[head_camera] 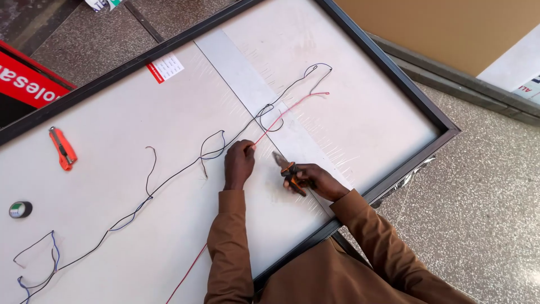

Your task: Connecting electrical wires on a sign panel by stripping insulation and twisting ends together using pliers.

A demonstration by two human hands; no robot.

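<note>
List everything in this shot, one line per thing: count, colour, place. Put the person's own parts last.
panel: one, white with dark frame, lying flat, fills most of the view
strip: one, pale grey, running across the panel
red wire: one, red, from the left hand toward upper right
dark wires: several, black and blue, trailing across the panel
utility knife: one, orange, left on the panel
tape roll: one, black, left edge
pliers: one, orange handles, in the right hand
floor: speckled grey, right
left hand: pinching the red wire
right hand: gripping the pliers
</note>
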